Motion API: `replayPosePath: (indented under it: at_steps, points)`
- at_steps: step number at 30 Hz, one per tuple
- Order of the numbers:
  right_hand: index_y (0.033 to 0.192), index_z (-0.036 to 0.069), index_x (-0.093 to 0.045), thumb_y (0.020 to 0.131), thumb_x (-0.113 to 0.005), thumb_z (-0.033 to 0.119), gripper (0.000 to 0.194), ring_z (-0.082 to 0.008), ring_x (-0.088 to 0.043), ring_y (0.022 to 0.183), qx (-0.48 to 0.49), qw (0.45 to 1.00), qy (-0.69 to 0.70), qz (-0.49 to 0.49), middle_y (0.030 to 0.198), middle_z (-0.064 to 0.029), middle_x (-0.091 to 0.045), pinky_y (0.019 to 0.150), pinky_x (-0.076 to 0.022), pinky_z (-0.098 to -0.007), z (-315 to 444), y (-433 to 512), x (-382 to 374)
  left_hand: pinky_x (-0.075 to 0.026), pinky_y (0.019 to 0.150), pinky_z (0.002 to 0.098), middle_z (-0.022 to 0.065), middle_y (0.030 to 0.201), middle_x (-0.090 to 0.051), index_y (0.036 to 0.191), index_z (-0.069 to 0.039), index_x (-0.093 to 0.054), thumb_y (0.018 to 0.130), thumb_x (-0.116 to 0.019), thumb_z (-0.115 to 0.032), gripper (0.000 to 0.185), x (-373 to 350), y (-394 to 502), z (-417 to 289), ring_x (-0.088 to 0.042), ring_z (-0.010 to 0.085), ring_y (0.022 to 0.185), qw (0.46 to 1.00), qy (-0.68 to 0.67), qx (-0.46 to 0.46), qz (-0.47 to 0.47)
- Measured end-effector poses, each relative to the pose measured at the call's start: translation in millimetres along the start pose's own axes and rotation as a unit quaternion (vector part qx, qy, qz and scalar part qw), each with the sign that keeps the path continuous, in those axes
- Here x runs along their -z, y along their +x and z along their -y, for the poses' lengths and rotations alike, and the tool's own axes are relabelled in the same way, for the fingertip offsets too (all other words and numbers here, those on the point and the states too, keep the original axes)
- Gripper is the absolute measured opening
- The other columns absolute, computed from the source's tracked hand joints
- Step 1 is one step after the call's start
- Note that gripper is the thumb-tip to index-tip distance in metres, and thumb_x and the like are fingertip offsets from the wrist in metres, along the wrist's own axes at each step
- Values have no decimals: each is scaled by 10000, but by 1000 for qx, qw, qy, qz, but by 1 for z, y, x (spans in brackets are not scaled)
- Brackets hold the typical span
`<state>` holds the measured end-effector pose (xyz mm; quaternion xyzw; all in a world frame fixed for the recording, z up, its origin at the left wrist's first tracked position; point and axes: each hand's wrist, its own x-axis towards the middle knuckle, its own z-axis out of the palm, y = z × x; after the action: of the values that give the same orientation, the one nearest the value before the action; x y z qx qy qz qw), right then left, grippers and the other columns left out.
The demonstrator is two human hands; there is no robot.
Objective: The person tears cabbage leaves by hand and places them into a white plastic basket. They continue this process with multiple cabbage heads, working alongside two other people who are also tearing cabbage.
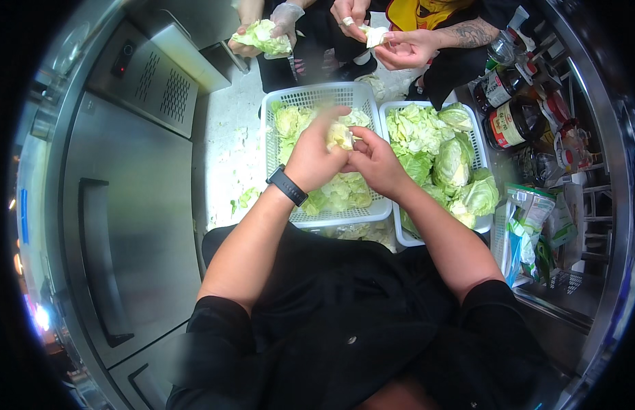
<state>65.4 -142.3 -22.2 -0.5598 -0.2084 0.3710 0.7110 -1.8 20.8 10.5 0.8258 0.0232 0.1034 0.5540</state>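
Observation:
Over the left white plastic basket, both my hands hold a small pale yellow cabbage piece. My left hand, with a dark watch band at the wrist, has its thumb against the piece; its fingers are blurred. Against the right side of the same piece press the fingers of my right hand. Torn cabbage leaves lie in the basket below. The right white basket beside it carries cabbage heads and loose leaves.
Two co-workers' hands hold cabbage pieces across from me. A steel refrigerator stands at left. Sauce bottles and a bin of packets line the right. Leaf scraps litter the floor.

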Motion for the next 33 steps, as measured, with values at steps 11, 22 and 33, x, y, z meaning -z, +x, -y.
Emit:
replayPosePath:
  at_steps: [11,22,33]
  points:
    - [1362,-59,-539,1022,-629,328,523,-164,-691,914,-5,999,-34,-12,1027,-101,-695,772,-568,-293,3,1,6,-403,1154,359,147,1454,-573,1475,-33,-498,792,-525,83,693,14,-1,-19,-527,239,1371,996,18,-47,67]
    - [1138,-57,-571,1117,-363,335,444,-214,-733,746,45,992,-113,-26,879,-133,-702,730,-611,-310,11,-6,8,-418,1140,359,156,1410,-633,1284,-1,-659,781,-450,87,552,11,-3,-19,-576,268,1341,995,-51,-56,61]
    - [1336,-83,-513,1020,-514,98,365,-161,-713,937,40,997,34,-51,1105,-133,-693,761,-610,-290,16,-1,-2,-479,1053,362,134,1252,-691,1268,-15,-651,885,-640,-9,383,-4,1,-6,-631,243,1207,990,50,-105,-74]
